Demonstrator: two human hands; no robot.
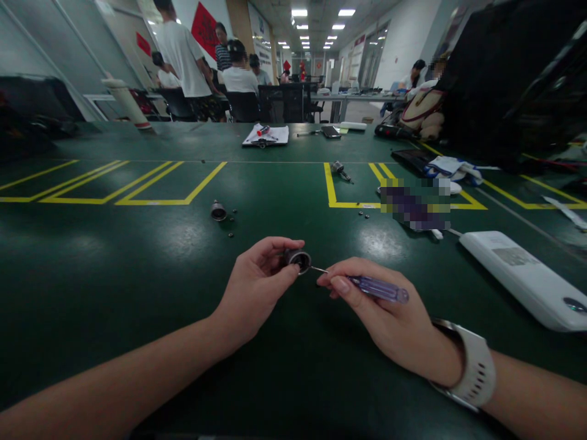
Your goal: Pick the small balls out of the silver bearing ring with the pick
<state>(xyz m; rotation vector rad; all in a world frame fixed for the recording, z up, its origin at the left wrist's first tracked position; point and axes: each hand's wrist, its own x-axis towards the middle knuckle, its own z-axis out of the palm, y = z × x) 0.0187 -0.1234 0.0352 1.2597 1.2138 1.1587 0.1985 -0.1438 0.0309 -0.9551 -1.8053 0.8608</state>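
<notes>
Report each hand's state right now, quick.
Left hand: closed, holding a hollow metal cylinder.
Right hand: closed, holding a translucent purple-handled screwdriver.

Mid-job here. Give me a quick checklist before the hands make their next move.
1. Left hand gripping the metal cup: ok, fingers and thumb hold it.
2. Right hand holding the purple screwdriver: ok, shaft pointing at the cup.
3. Screwdriver tip seated: cannot tell, too small to see at the cup's opening.
4. Small pieces contained: not ok, loose beside the second metal cup.
5. White device clear of the right hand: ok, they are apart.
</notes>
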